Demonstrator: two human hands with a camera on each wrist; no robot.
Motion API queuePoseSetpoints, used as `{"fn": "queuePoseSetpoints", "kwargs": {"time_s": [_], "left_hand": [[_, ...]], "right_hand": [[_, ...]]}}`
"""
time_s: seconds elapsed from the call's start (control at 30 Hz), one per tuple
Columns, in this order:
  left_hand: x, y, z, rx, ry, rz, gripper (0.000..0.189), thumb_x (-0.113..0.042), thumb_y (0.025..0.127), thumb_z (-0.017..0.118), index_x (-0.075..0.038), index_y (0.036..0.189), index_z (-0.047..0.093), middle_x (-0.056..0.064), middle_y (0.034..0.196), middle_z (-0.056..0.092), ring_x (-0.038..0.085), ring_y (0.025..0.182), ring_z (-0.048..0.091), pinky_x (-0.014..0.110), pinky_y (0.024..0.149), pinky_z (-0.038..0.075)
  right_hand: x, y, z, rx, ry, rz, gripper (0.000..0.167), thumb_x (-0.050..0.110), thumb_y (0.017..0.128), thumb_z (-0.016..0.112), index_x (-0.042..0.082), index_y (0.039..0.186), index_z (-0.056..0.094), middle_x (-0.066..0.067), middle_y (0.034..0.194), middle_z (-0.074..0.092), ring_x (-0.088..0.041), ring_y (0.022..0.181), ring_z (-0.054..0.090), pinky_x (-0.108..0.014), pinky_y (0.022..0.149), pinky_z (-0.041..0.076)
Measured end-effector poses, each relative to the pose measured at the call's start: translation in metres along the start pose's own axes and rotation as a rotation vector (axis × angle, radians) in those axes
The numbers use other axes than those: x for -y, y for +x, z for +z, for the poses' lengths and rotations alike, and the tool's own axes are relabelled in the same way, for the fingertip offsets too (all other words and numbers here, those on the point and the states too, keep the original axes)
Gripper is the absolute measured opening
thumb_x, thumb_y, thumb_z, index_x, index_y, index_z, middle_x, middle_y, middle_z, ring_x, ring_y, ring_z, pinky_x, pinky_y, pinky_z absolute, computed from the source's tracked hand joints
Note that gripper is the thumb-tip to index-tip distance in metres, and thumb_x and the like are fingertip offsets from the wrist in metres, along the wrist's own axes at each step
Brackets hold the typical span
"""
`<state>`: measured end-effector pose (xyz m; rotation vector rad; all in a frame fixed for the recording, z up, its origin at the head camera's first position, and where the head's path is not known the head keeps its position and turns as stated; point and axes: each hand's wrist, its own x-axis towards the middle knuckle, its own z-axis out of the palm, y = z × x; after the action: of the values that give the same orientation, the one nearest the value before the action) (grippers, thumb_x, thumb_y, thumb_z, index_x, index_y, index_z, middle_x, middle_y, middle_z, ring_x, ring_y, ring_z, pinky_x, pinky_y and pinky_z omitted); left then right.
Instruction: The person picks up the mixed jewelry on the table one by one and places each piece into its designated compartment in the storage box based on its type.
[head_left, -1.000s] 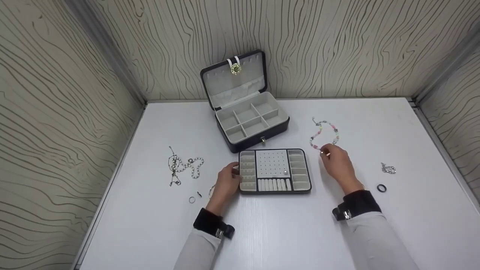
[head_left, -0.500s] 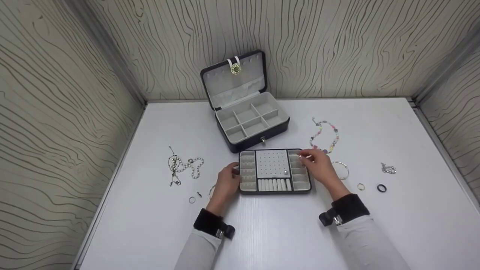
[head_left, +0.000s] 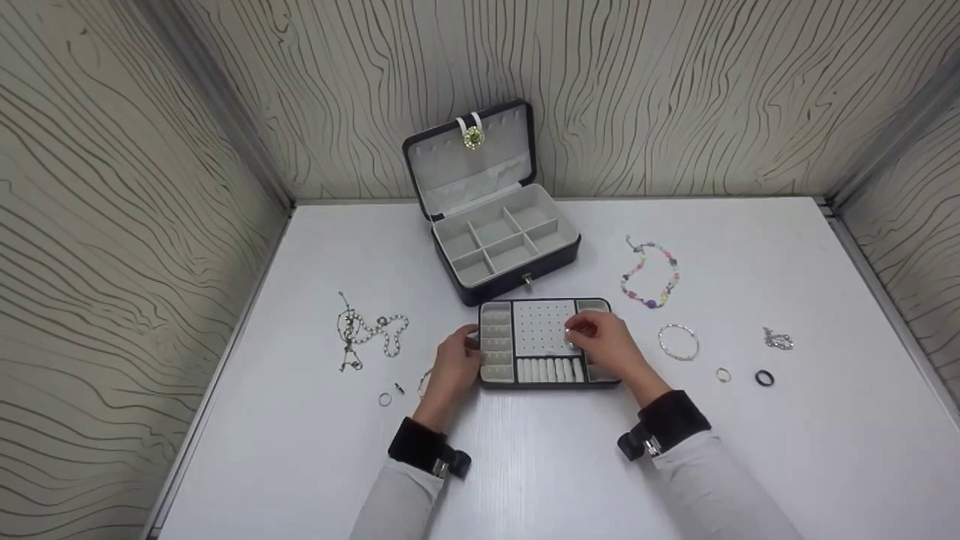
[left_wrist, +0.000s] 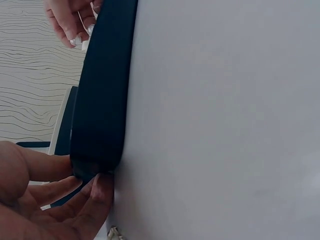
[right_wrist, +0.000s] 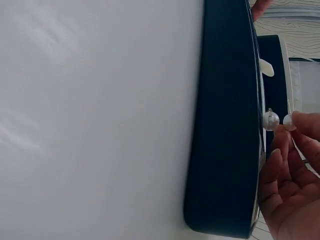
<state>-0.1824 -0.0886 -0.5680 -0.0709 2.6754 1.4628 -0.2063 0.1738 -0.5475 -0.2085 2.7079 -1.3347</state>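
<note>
My left hand (head_left: 455,365) grips the left edge of a dark jewelry tray (left_wrist: 102,90), which lies flat on the white table. Between thumb and fingertips, my right hand (head_left: 609,346) pinches a pearl earring (right_wrist: 289,122) at the right side of the tray's perforated white panel (head_left: 541,322). Close beside it, a second pearl earring (right_wrist: 270,121) sits at the tray, as the right wrist view shows. White ring rolls (head_left: 547,370) line the tray below the panel. The hand covers part of the right-hand compartments.
Behind the tray stands an open jewelry box (head_left: 502,232) with divided compartments. Necklaces (head_left: 367,330) and a ring (head_left: 385,400) lie at left. On the right are a beaded necklace (head_left: 651,303), a bracelet (head_left: 679,342), a silver chain (head_left: 780,340), and a black ring (head_left: 764,378).
My right hand has moved left from beside the beaded necklace, over the right compartments, to the perforated panel, carrying the pearl earring. My left hand has stayed at the tray's edge.
</note>
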Motion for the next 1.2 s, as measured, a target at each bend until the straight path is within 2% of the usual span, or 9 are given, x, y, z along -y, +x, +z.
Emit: {"fn": "queuePoseSetpoints", "kwargs": {"time_s": [0.2,0.6,0.97,1.2], "left_hand": [[0.0000,0.0001,-0.0002,0.002,0.006,0.002,0.048,0.005,0.084,0.059,0.002,0.132,0.056,0.012,0.101,0.065,0.021,0.087,0.060,0.038,0.078,0.052],[-0.0039,-0.0015,0.0007,0.005,0.021,-0.053,0.049,0.000,0.088,0.062,-0.002,0.136,0.054,0.010,0.105,0.065,0.019,0.090,0.061,0.036,0.080,0.051],[-0.0005,0.0000,0.0005,0.000,0.005,0.013,0.049,0.005,0.084,0.059,0.001,0.133,0.055,0.011,0.101,0.066,0.022,0.091,0.061,0.039,0.081,0.051],[0.0006,0.0002,0.0008,-0.007,0.003,0.021,0.049,0.006,0.083,0.058,0.001,0.132,0.056,0.010,0.099,0.066,0.021,0.089,0.061,0.039,0.081,0.051]], "right_hand": [[0.0004,-0.0003,0.0057,0.009,-0.037,-0.017,0.013,0.006,0.090,0.069,0.005,0.103,0.071,-0.004,0.093,0.066,-0.019,0.083,0.057,-0.035,0.075,0.047],[-0.0019,-0.0006,0.0077,0.018,-0.046,-0.061,0.013,0.005,0.087,0.070,0.005,0.101,0.072,-0.004,0.092,0.067,-0.019,0.083,0.059,-0.037,0.076,0.049],[0.0006,-0.0010,0.0103,0.017,-0.065,-0.052,0.014,0.001,0.083,0.072,0.007,0.096,0.072,-0.003,0.089,0.065,-0.018,0.081,0.058,-0.036,0.074,0.049],[-0.0003,-0.0020,0.0112,0.024,-0.087,-0.062,0.014,0.001,0.082,0.074,0.008,0.094,0.073,-0.002,0.090,0.065,-0.017,0.081,0.060,-0.035,0.074,0.050]]}}
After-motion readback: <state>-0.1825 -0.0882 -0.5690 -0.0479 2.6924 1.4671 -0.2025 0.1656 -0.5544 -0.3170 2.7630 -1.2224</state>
